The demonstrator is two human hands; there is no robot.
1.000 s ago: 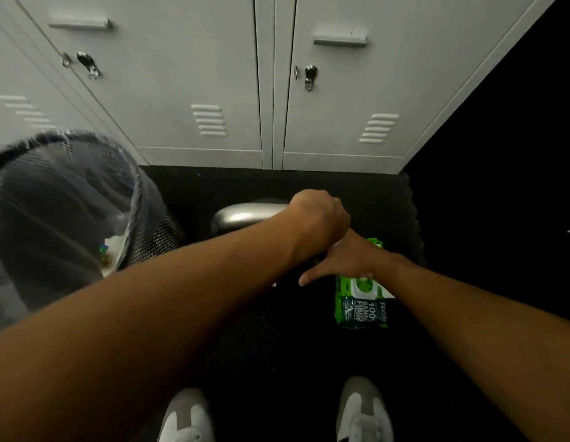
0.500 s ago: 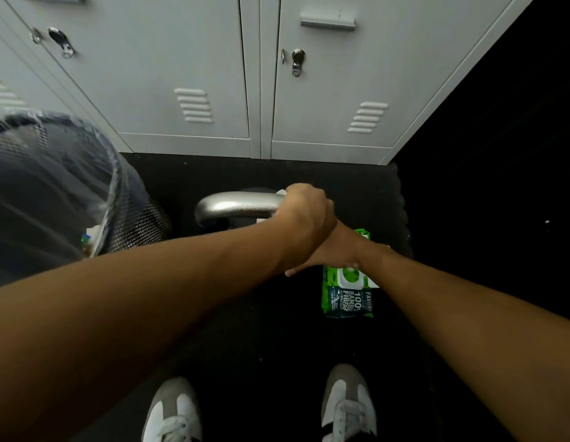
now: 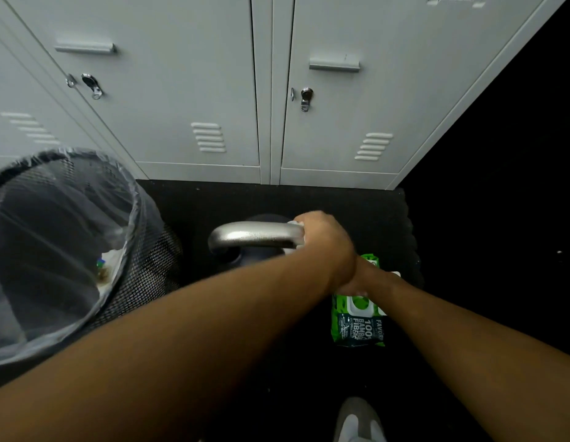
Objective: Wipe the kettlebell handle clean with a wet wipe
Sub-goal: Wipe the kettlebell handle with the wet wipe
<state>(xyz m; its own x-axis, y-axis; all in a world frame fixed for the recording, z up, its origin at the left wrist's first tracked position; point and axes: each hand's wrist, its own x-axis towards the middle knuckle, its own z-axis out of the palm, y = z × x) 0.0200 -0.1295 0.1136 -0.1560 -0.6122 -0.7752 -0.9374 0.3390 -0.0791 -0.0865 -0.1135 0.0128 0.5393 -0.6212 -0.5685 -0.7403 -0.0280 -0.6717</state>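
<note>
A black kettlebell (image 3: 245, 258) stands on the floor mat, and its silver handle (image 3: 255, 235) runs left to right. My left hand (image 3: 325, 242) is closed around the right end of the handle with a white wet wipe (image 3: 293, 223) pressed under the fingers; only the wipe's edges show. My right hand (image 3: 365, 279) lies just behind and below the left wrist, beside the kettlebell, and its fingers are hidden. A green pack of wet wipes (image 3: 357, 325) lies on the mat under my right forearm.
A black mesh bin (image 3: 150, 269) with a clear liner stands close on the left and holds some litter. Grey lockers (image 3: 194, 90) close off the far side. The black mat (image 3: 373, 212) ends at the right. One grey shoe (image 3: 357, 422) shows at the bottom.
My left hand has slid right along the handle, baring more of the silver bar. The right hand's fingers, seen earlier, are now hidden under the left wrist.
</note>
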